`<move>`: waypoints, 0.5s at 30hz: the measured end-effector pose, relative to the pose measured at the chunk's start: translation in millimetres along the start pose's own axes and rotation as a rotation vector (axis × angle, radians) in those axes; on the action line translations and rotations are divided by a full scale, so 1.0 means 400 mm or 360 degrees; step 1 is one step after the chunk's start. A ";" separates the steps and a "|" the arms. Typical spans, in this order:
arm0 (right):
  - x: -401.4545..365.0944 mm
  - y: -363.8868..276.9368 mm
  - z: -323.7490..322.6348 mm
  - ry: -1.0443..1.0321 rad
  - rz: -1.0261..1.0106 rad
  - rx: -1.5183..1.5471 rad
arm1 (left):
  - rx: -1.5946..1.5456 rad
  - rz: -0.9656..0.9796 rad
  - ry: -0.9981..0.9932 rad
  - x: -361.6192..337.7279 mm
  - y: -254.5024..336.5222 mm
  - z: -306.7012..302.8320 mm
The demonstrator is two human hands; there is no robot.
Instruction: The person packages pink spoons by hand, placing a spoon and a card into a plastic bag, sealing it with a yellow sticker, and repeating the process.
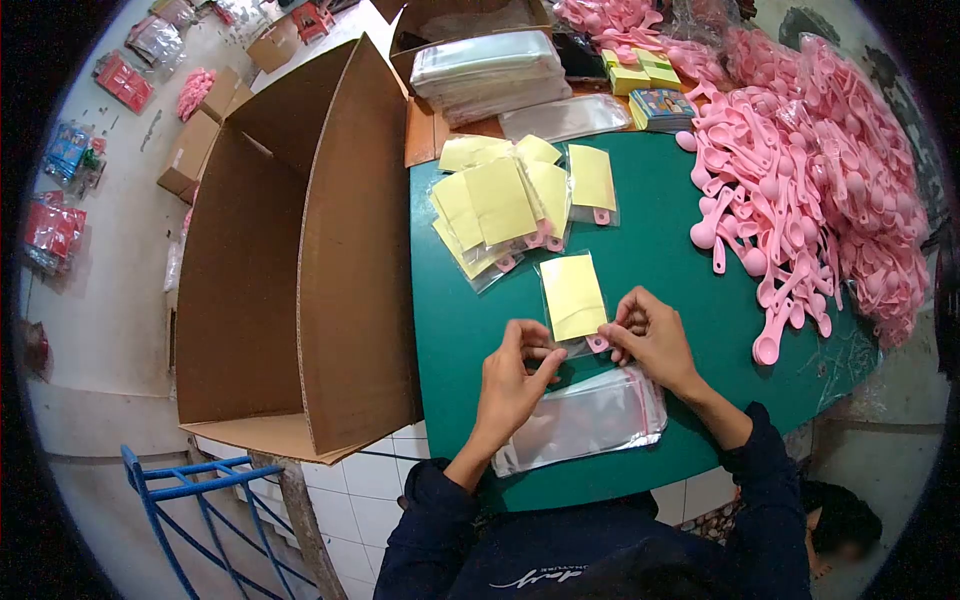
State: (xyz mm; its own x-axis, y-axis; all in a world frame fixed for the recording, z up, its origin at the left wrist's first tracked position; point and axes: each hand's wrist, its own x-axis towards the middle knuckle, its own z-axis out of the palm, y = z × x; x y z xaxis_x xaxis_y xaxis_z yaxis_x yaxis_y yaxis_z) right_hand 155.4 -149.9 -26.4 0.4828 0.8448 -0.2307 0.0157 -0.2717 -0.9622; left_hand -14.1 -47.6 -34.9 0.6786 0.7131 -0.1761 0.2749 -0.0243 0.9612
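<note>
A clear bag with a yellow card (574,297) and the pink handle end of a spoon (597,343) lies on the green table. My right hand (650,338) pinches the bag's lower right corner by the pink handle. At its lower left edge is my left hand (518,380), thumb and forefinger pressed together at the bag's edge. Just below my hands lies a stack of empty clear bags (585,422). Beyond the bag, a pile of packed bags with yellow cards (500,203) rests on the table, with one separate packed bag (592,178) to its right.
Pink spoons (775,200) are heaped at the right of the green table (455,345). A tall open cardboard box (360,260) stands left. Plastic bags (490,70) and card stacks (662,108) lie at the back. A blue metal frame (200,480) and a person (842,520) are low in view.
</note>
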 end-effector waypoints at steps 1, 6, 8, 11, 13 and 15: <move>0.001 0.003 0.002 0.0015 -0.0023 0.0003 | -0.0067 0.0013 0.0027 0.000 0.004 0.002; 0.001 0.011 0.003 0.0011 -0.0098 -0.0102 | -0.0061 0.0039 -0.0054 0.001 -0.008 -0.003; 0.000 0.007 0.006 0.0021 -0.0083 -0.0095 | -0.0047 0.0021 -0.0091 0.002 -0.004 -0.004; -0.001 0.018 0.005 -0.0009 -0.0125 -0.0149 | -0.0059 -0.0010 -0.0078 -0.004 0.019 -0.004; -0.007 -0.002 -0.012 -0.0094 -0.0184 -0.0323 | -0.0035 0.0012 -0.0131 -0.004 0.010 -0.009; -0.025 -0.040 -0.060 -0.0054 -0.0422 -0.0652 | -0.0112 0.0032 -0.0201 0.002 0.007 -0.018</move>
State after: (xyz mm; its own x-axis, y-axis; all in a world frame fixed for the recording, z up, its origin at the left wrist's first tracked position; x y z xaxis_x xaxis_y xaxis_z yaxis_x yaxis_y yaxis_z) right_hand 171.5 -165.1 -5.0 0.3872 0.9220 0.0034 0.4809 -0.1987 -0.8540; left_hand -17.9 -42.1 -30.7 0.7651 0.6189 -0.1775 0.2148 0.0146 0.9766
